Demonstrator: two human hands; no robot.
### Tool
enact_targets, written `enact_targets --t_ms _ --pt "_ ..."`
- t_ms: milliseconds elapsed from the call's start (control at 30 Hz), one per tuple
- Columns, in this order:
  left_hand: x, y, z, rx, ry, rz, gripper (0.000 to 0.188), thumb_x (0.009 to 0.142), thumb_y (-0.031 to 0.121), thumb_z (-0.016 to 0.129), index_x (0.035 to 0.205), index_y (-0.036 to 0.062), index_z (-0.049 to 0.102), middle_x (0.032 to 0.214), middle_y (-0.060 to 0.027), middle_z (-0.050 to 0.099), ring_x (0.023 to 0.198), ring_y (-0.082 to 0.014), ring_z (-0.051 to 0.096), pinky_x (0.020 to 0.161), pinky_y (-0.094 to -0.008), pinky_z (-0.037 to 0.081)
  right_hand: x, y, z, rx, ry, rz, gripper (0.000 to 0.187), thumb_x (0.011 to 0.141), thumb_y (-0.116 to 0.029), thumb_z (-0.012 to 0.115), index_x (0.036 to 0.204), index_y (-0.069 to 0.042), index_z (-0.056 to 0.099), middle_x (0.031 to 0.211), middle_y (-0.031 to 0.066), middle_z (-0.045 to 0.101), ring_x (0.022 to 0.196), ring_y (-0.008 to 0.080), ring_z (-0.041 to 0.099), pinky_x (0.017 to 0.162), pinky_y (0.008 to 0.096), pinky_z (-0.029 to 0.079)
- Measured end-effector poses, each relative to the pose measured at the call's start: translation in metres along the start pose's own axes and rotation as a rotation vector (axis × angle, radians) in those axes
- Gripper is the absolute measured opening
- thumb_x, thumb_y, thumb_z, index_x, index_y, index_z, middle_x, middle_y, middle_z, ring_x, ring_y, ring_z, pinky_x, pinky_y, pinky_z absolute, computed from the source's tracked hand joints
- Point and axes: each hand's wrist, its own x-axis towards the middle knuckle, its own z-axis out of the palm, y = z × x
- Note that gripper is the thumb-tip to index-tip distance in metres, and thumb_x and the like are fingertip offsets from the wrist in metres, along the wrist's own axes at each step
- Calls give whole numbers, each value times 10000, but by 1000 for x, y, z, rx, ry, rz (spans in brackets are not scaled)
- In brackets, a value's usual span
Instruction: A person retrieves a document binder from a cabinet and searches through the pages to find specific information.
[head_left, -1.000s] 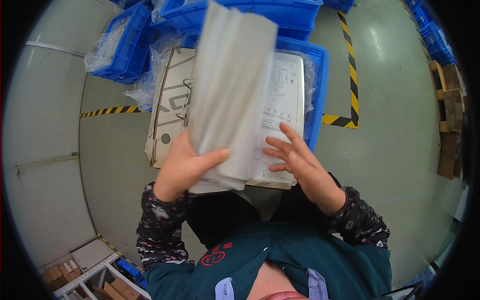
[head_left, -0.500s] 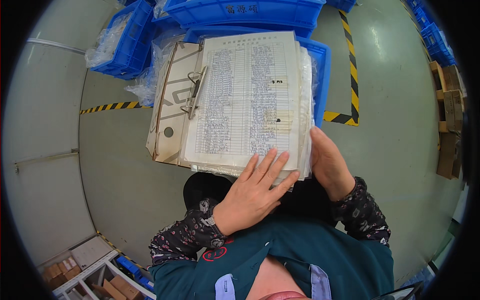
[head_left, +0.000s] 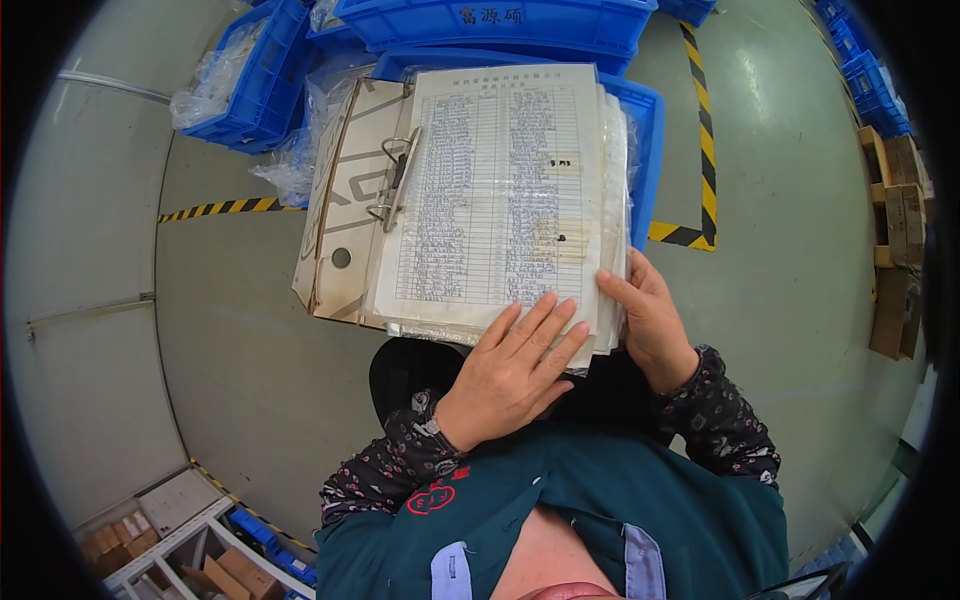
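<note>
While the blue crate [head_left: 646,150] carries the open binder [head_left: 345,215] beside its right edge, the earlier lifted sheets [head_left: 485,180] lie flat. The left hand [head_left: 505,385] rests on their lower edge, fingers slightly apart; fingers of the right hand [head_left: 655,325] now clamp their right edge.

A head-worn fisheye looks down at the nearby binder [head_left: 352,205].

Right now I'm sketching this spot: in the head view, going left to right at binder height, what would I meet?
White wall panel, left black-and-yellow floor tape, binder cover, metal ring clasp, handwritten list sheet, right hand, cardboard boxes.
</note>
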Motion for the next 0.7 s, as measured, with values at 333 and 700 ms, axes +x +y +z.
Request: enact_targets --t_ms 333,700 --pt "-9 -15 1 193 199 -246 525 751 243 638 1201 20 487 1287 -147 454 1231 -311 384 1015 -459 243 -1 -1 3 -22 6 -10 493 788 -3 553 1235 55 353 1155 150 526 1044 190 528 923 312 405" --pt "-8 -18 -1 74 330 -296 608 643 248 727 1165 20 514 1224 -121 513 1126 -289 464 950 -396 319 -5 7 2 -101 31 -75 528 763 18 549 1243 57 331 1182 145 499 1073 192 501 942 312 376"
